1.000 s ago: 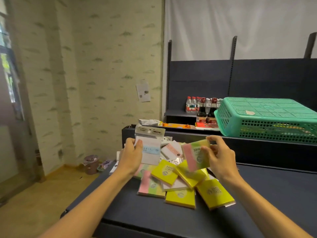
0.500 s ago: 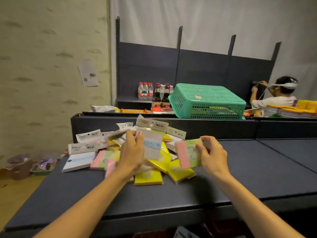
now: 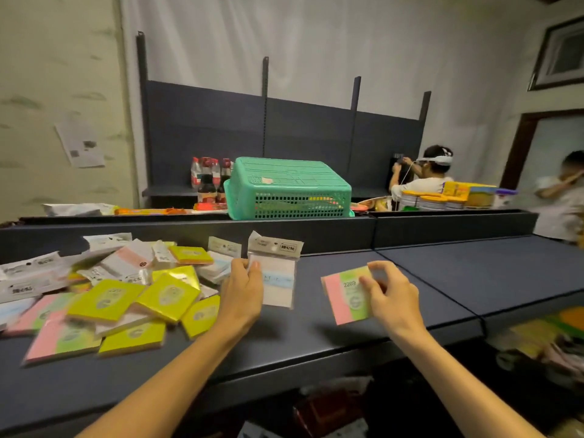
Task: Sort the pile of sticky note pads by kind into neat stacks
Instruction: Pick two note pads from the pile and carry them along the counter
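Two hands work: the left hand [image 3: 241, 290] grips a packet [image 3: 278, 278], the right hand [image 3: 390, 298] pinches a pad [image 3: 346, 298] at 3 o'clock of the pile [image 3: 126, 292], likely starting stacks.

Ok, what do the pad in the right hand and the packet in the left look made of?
Pink and green pad in the right hand: stacked paper, likely under clear glossy film, judging by the printed label and slight sheen. White packet in the left hand: thin clear plastic bag with a printed header, pale paper inside.

Pile [image 3: 104, 292] blurred, cut off left; label print perhaps illegible on packet [image 3: 276, 276].
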`<control>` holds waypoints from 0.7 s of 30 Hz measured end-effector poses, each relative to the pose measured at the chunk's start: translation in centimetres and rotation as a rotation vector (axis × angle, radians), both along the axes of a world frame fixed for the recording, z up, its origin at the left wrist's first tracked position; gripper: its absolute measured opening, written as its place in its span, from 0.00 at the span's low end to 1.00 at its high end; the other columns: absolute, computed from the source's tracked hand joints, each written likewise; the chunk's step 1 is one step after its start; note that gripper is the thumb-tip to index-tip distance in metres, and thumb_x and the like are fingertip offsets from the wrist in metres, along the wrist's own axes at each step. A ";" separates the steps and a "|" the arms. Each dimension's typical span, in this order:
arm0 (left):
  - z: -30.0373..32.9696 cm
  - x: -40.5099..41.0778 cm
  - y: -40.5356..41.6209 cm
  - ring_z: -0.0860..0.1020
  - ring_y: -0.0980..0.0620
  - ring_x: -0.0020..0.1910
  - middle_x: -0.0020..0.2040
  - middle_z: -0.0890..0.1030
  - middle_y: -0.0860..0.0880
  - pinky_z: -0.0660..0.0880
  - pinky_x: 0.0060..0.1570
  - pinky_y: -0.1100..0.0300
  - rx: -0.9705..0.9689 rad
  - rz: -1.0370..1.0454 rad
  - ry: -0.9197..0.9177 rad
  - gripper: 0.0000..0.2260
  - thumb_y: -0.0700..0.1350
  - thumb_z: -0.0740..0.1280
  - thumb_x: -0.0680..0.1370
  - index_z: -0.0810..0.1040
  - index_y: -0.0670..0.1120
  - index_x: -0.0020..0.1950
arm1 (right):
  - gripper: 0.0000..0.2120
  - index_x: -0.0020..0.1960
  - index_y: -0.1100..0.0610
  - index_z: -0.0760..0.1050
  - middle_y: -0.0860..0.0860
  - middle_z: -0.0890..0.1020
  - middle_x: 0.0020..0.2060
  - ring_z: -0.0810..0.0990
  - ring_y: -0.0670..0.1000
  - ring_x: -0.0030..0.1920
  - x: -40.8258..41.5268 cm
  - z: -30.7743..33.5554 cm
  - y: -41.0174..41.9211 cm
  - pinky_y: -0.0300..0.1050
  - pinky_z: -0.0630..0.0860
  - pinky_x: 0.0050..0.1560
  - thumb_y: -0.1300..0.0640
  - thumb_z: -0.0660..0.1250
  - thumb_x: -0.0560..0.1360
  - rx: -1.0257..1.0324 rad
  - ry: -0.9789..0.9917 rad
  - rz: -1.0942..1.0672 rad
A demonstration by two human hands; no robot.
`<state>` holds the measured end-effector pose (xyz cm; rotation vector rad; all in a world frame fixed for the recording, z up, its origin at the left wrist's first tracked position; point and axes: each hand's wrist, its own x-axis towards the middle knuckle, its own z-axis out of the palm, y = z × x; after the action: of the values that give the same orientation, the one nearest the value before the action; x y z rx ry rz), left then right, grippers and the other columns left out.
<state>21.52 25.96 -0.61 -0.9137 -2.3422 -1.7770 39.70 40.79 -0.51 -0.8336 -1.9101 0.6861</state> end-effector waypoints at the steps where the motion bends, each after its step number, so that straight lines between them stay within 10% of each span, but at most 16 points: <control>1: -0.1 1.2 1.5 0.75 0.43 0.48 0.50 0.78 0.42 0.67 0.43 0.56 0.001 -0.001 -0.009 0.10 0.50 0.54 0.83 0.68 0.44 0.51 | 0.08 0.56 0.52 0.74 0.54 0.81 0.45 0.79 0.58 0.50 1.4 0.1 1.4 0.50 0.78 0.44 0.54 0.66 0.78 -0.002 -0.006 -0.009; 4: -0.3 4.5 5.7 0.76 0.44 0.48 0.47 0.77 0.46 0.69 0.43 0.56 0.007 -0.034 -0.056 0.11 0.50 0.53 0.83 0.68 0.44 0.51 | 0.08 0.56 0.53 0.75 0.54 0.82 0.47 0.78 0.58 0.52 5.3 0.2 5.5 0.52 0.78 0.47 0.54 0.66 0.77 0.014 -0.013 -0.030; 9: -0.8 9.7 12.4 0.75 0.48 0.46 0.49 0.78 0.46 0.71 0.42 0.56 0.017 -0.064 -0.078 0.13 0.51 0.52 0.83 0.69 0.43 0.52 | 0.09 0.57 0.56 0.74 0.55 0.80 0.46 0.78 0.47 0.39 10.9 0.5 11.0 0.29 0.71 0.26 0.55 0.65 0.78 -0.014 -0.011 -0.039; 21: -1.0 15.8 28.0 0.74 0.57 0.40 0.50 0.77 0.47 0.67 0.28 0.69 -0.055 -0.193 -0.104 0.14 0.51 0.50 0.83 0.67 0.41 0.53 | 0.10 0.59 0.56 0.73 0.55 0.80 0.47 0.78 0.48 0.38 17.2 -0.1 24.3 0.27 0.69 0.23 0.55 0.64 0.79 -0.082 -0.030 -0.108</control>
<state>37.33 53.95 -1.57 -1.1158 -2.4524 -1.8808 56.89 65.07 -0.63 -0.9963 -1.8583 0.6927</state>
